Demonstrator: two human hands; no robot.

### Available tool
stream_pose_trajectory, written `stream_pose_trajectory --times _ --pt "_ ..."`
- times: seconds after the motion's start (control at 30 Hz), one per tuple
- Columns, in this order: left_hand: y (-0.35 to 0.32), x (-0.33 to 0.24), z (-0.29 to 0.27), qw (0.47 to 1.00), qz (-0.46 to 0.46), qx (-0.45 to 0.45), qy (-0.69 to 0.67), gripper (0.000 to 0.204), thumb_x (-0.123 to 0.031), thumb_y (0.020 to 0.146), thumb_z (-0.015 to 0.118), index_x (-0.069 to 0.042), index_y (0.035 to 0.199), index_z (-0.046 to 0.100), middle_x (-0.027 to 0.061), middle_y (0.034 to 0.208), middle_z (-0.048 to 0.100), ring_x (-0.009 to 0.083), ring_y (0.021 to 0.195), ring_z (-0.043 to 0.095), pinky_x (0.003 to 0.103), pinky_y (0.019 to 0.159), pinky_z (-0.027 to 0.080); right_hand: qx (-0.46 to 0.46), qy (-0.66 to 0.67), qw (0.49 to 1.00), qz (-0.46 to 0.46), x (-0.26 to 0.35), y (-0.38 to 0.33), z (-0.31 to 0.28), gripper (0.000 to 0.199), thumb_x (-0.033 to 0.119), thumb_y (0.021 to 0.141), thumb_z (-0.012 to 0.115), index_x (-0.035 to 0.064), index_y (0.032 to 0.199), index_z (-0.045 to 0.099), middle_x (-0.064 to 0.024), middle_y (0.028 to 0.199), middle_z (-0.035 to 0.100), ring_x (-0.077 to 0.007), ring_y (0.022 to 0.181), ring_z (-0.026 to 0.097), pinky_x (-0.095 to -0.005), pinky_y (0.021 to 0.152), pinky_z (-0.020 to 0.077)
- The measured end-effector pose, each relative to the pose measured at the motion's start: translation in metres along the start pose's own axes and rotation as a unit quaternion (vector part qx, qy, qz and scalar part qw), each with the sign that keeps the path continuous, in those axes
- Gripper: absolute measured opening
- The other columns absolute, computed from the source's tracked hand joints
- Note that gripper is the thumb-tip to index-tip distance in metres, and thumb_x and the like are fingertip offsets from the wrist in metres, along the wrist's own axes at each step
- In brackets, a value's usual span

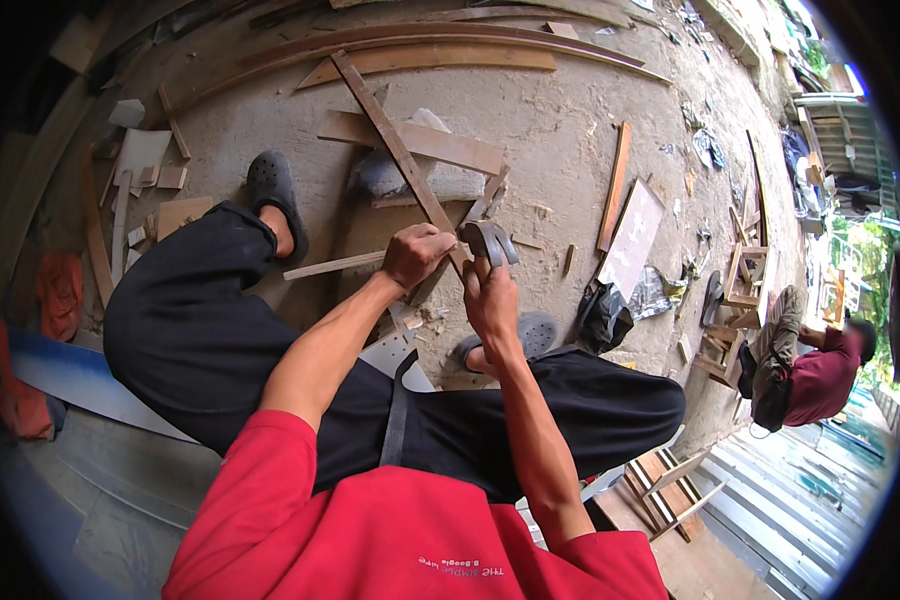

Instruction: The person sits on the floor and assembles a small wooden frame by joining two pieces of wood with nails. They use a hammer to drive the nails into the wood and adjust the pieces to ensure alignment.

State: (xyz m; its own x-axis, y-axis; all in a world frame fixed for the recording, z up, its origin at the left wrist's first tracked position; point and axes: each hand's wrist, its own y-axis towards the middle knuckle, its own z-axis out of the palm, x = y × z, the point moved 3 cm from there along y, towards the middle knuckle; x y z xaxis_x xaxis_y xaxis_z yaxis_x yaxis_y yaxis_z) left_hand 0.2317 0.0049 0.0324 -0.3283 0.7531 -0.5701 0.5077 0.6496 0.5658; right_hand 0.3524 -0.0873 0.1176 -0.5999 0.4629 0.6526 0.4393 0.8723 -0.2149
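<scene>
Red shirt [400, 530] cloth fills the lower edge, closest to the camera, and both bare forearms reach forward from its sleeves. The fingers of the left hand [417, 257] are curled closed on the near part of a long brown strip [395, 142] of wood; anything smaller between the fingertips cannot be made out. Just beside it, the fingers of the right hand [492, 302] are wrapped tight around a hammer [486, 240], its grey head up by the strip's near end. Whether metal and wood touch cannot be told.

A thin pale stick [332, 265] runs out leftward from below the left hand. Farther along, the strip slants away across a wider board [455, 150], with a plastic-wrapped bundle [440, 183] beneath. Dark clogs [272, 180] are on the person's feet, one on either side of the work, and black trousers [185, 330] cover the spread legs.

Around these, loose wood lies on the dusty floor [560, 110]. To the right are a pale panel [634, 238] and a black bag [605, 318]; well beyond, another person in a maroon top [822, 388] is near some wooden frames [745, 275].
</scene>
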Motion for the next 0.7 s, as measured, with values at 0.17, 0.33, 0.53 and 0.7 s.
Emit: stream_pose_trajectory --times 0.17,0.33,0.53,0.7 --pt "-0.003 0.005 0.005 1.0 0.018 0.003 0.02 0.01 -0.012 0.077 0.07 -0.014 0.086 0.065 0.0046 0.071 0.061 0.0233 0.072 0.064 0.036 0.059 0.053 -0.012 0.037 0.999 0.024 0.001 -0.004 -0.001 0.024 0.019 0.091 0.06 0.0018 0.107 0.059 -0.0277 0.082 0.062 -0.0479 0.075 0.061 -0.0461 0.064 0.0473" --pt "-0.002 0.003 0.002 1.0 0.02 -0.009 -0.021 0.02 -0.012 0.078 0.07 -0.015 0.098 0.068 0.0035 0.085 0.07 0.0211 0.077 0.066 0.034 0.06 0.054 -0.035 0.072 0.997 -0.021 0.003 -0.006 -0.001 0.025 0.018 0.091 0.06 0.0025 0.11 0.058 -0.0266 0.082 0.063 -0.0464 0.074 0.062 -0.0444 0.064 0.0479" --pt "-0.01 0.006 -0.013 0.996 -0.06 -0.003 0.067 0.042 -0.031 0.077 0.072 -0.009 0.112 0.067 0.0079 0.118 0.067 0.0246 0.103 0.062 0.038 0.092 0.048 -0.041 0.023 0.998 -0.049 0.002 -0.004 -0.003 0.025 0.019 0.091 0.06 0.0028 0.11 0.057 -0.0288 0.085 0.063 -0.048 0.078 0.061 -0.0463 0.065 0.0482" --pt "-0.023 0.052 0.01 0.863 -0.485 -0.062 -0.125 0.084 -0.064 0.08 0.063 0.004 0.127 0.046 0.0301 0.115 0.059 0.0392 0.111 0.057 0.045 0.098 0.041 -0.025 0.045 0.999 -0.013 -0.009 -0.003 0.001 0.027 0.019 0.091 0.059 0.0013 0.112 0.057 -0.031 0.087 0.062 -0.05 0.081 0.061 -0.0502 0.066 0.048"
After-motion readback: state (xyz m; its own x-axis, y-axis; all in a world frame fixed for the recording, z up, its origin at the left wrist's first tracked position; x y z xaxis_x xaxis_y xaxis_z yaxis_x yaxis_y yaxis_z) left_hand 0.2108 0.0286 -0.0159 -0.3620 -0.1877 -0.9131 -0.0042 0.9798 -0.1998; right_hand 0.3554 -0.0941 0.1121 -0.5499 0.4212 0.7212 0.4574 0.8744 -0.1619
